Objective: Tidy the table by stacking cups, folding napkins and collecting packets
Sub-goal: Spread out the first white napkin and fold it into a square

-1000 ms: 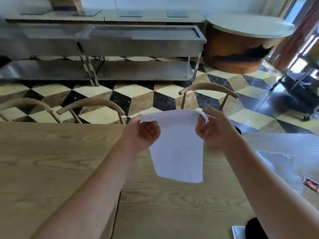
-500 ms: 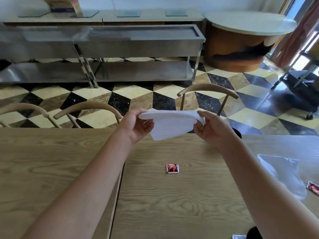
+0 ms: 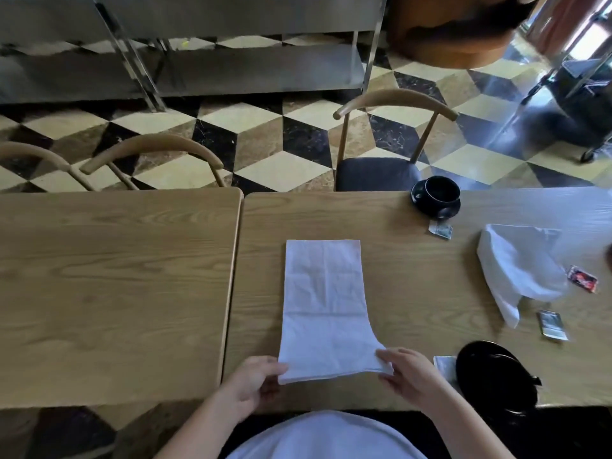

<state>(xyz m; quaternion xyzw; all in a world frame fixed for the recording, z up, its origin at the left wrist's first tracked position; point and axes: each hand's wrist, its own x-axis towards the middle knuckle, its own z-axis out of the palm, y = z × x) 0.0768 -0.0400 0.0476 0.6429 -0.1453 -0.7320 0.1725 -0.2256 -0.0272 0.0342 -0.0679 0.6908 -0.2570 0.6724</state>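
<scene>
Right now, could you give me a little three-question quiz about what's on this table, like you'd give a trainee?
1. True or false: the white napkin being handled lies flat on the table.
2. Which hands hold the napkin's near edge? A) left hand only B) right hand only C) both
3. Fill in: the black cup at the far edge sits on a black ____.

Key
1. True; it is laid out lengthwise, away from the person.
2. C; each hand pinches one near corner.
3. Saucer. A crumpled napkin and a red packet wait further right.
</scene>
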